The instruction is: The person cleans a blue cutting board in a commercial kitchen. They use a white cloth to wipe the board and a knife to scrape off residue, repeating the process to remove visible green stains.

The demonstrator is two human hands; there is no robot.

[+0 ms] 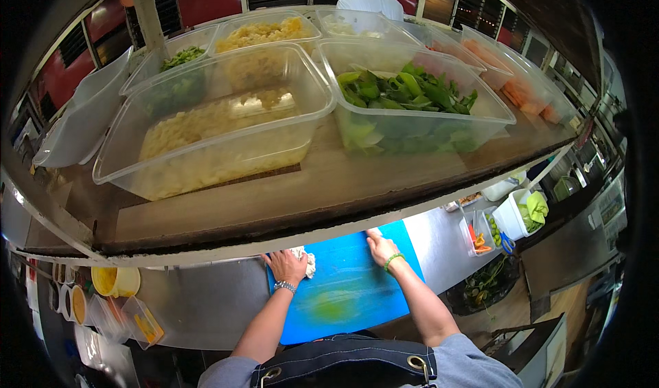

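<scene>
On a blue cutting board, my left hand lies over a white, lumpy heap of food, holding it at the board's left side. What food it is cannot be told. Across the board, my right hand is curled near the far right corner. A small pale item shows at its fingertips, mostly hidden by the hand and the shelf edge above. A silver bracelet circles the left wrist and a green beaded one the right.
Above and ahead runs a shelf with clear plastic tubs of pale chopped food and green leaves. Containers line the steel counter's left. At right are blue-handled scissors and a white vegetable tub. A person is beyond.
</scene>
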